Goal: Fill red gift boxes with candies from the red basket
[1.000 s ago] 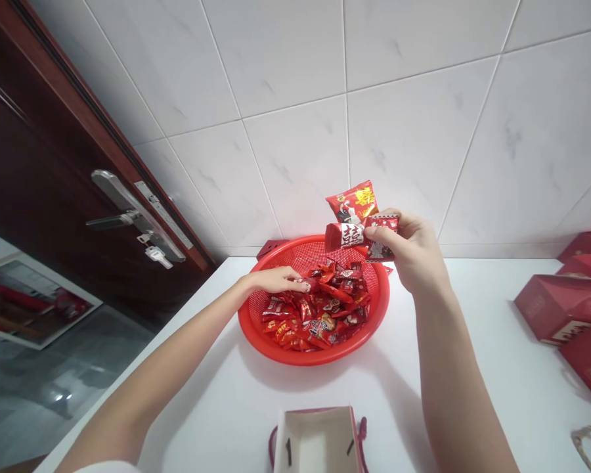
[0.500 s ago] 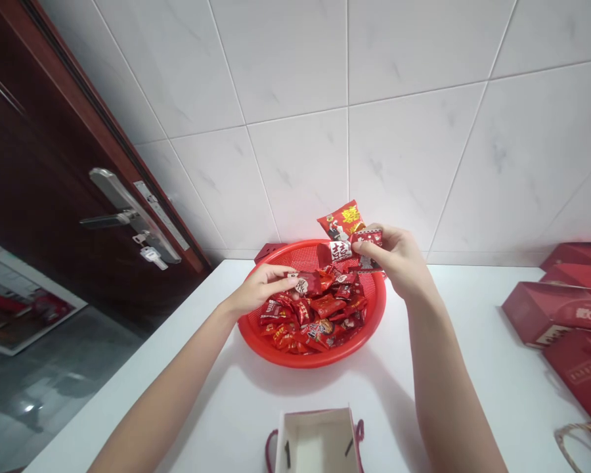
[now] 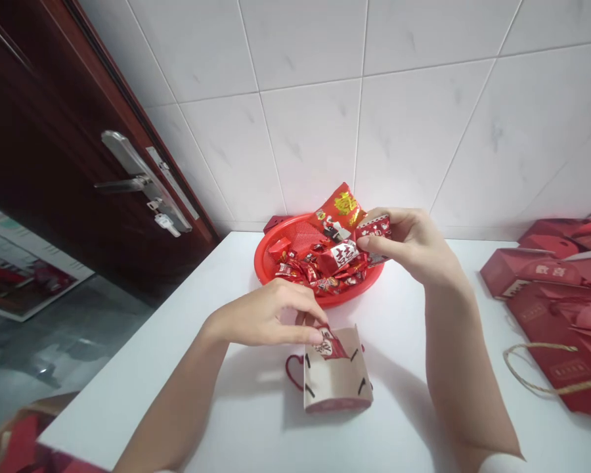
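The left hand [image 3: 276, 314] pinches a dark-red printed packet [image 3: 333, 347] at the mouth of an open, cream-lined cardboard box [image 3: 337, 381] on the white bench [image 3: 246, 414]: apparently insertion, calling for release inside. The right hand [image 3: 374, 235] grips several red glossy packets [image 3: 343, 255] over a red perforated plastic basket [image 3: 260, 263]; overlap obscures their number.

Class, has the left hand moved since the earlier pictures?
Yes: judged against the white table, the left hand has moved toward the camera, from over the red basket to the open box.
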Motion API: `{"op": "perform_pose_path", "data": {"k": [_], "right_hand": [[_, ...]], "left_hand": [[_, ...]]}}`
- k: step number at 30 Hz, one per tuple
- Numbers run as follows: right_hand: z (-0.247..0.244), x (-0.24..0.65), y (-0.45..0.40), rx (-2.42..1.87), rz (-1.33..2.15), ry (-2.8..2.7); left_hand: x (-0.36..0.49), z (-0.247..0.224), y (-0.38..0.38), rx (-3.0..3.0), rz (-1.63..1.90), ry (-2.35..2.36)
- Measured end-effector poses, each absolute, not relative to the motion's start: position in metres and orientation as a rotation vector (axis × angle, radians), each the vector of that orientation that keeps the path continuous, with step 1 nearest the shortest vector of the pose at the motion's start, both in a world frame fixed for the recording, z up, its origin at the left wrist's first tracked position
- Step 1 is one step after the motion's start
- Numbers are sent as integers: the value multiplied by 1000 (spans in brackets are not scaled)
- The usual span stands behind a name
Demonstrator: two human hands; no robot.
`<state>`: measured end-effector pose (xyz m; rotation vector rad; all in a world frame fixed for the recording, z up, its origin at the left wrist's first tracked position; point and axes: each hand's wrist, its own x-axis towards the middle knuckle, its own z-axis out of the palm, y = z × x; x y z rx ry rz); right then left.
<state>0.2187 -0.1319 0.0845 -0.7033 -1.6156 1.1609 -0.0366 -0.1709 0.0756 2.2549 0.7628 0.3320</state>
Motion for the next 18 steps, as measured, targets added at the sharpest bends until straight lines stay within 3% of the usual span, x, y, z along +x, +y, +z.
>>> {"op": "perform_pose_path", "data": {"k": [6, 12, 18], "right_hand": [[96, 220, -182, -775, 983, -1904], [94, 222, -202, -806, 769, -2151], [90, 217, -212, -840, 594, -2383]], "left_hand": [[-47, 67, -189, 2416, 241, 947], [-43, 62, -193, 2356, -9, 938], [-45, 58, -182, 2276, -3, 811]]}}
